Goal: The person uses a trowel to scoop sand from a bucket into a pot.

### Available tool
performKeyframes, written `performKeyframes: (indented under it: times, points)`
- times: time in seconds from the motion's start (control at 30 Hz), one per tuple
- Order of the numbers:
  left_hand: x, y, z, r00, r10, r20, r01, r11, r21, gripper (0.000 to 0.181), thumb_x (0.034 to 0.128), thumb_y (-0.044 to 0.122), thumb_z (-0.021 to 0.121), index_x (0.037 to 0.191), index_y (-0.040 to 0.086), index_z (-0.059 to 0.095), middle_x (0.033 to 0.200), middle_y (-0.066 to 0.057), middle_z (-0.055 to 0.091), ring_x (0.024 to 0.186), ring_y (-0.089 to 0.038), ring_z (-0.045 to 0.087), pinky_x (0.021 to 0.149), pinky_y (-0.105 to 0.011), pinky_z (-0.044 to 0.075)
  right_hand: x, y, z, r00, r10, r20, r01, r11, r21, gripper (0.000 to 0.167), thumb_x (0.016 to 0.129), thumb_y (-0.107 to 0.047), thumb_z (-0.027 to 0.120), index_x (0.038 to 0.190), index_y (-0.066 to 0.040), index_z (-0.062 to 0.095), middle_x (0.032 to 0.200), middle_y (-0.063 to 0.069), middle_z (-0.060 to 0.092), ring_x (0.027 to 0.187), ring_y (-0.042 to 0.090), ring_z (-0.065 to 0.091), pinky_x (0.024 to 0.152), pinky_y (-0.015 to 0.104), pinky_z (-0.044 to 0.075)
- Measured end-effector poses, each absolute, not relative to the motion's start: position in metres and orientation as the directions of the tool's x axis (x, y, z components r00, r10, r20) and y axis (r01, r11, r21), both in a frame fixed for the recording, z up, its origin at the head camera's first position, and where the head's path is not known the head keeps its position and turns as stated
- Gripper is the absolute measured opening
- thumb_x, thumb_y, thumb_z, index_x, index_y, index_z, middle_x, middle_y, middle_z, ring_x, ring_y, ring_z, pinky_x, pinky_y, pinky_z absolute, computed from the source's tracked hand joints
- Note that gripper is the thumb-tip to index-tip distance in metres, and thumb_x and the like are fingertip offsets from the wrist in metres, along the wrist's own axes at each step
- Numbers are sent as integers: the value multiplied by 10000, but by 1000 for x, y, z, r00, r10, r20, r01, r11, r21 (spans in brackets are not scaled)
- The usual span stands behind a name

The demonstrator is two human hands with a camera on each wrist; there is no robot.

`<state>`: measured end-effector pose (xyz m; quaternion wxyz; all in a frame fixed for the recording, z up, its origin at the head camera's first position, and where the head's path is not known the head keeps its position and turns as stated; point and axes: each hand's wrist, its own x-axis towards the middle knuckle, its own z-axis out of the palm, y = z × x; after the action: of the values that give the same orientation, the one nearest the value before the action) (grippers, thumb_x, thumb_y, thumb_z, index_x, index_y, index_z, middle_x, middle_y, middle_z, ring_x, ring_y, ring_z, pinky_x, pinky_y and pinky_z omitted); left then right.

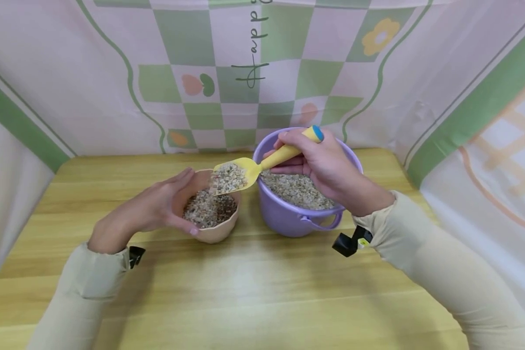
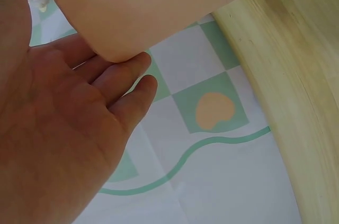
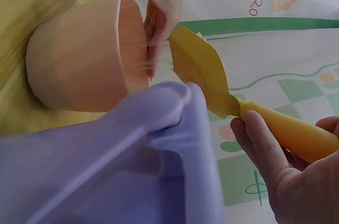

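A peach flowerpot [image 1: 216, 234] stands on the table, partly filled with pale grit [image 1: 200, 210] over darker brown grains. My left hand [image 1: 157, 204] holds the pot from its left side, thumb at the near rim and fingers around the far side. In the left wrist view its fingers [image 2: 127, 75] bend against the pot wall [image 2: 148, 7]. My right hand [image 1: 332, 167] grips the handle of a yellow hand trowel [image 3: 201, 68] with a blue end cap. The trowel's blade, loaded with grit [image 1: 229, 177], tilts over the pot, and some grains fall blurred from its tip.
To the right of the pot stands a lilac bucket [image 1: 277, 214] holding more pale grit [image 1: 297, 189], its handle [image 1: 328, 226] folded down in front. The wooden table [image 1: 245, 291] meets a hanging checked cloth [image 1: 236, 116] at the back. Small black devices [image 1: 346, 244] sit at both wrists.
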<state>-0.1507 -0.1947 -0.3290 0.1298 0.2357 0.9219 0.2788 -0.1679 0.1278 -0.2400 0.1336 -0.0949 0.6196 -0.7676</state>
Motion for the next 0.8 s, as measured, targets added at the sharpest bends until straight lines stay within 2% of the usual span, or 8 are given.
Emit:
performKeyframes:
  times: [0.17, 0.4, 0.6, 0.8]
  points:
    - [-153, -194, -329, -853, 511, -108, 367, 734, 572, 1380, 586, 559, 910, 1576, -18, 141, 1627, -223, 126, 1461, -448, 191, 1170, -580, 211, -168, 123, -242, -954, -300, -16, 69, -167, -983, 137, 975, -69, 601, 951, 24, 700, 900, 175, 711, 828, 310, 738, 770, 428, 592]
    - [-151, -194, -328, -857, 495, -142, 334, 745, 578, 1382, 586, 575, 902, 1583, 6, 132, 1637, -195, 96, 1477, -432, 150, 1177, -582, 182, -167, 113, -243, -958, -288, -7, 31, -81, -996, 254, 973, -58, 605, 1091, 166, 583, 936, 234, 711, 857, 301, 735, 782, 419, 593]
    - [-152, -195, -327, -858, 489, -155, 323, 750, 577, 1389, 585, 598, 890, 1581, 1, 129, 1642, -178, 84, 1480, -423, 143, 1179, -576, 180, -162, 107, -242, -959, -280, 49, -44, -24, -999, 226, 956, -42, 608, 1034, 169, 614, 983, 249, 685, 889, 291, 716, 791, 421, 596]
    - [-152, -196, -327, -856, 492, -158, 324, 749, 578, 1375, 599, 604, 880, 1581, 4, 128, 1648, -150, 82, 1486, -396, 151, 1182, -563, 193, -157, 106, -240, -943, -300, 145, -138, -45, -989, 179, 949, -27, 615, 979, 142, 664, 955, 225, 700, 886, 307, 720, 795, 402, 597]
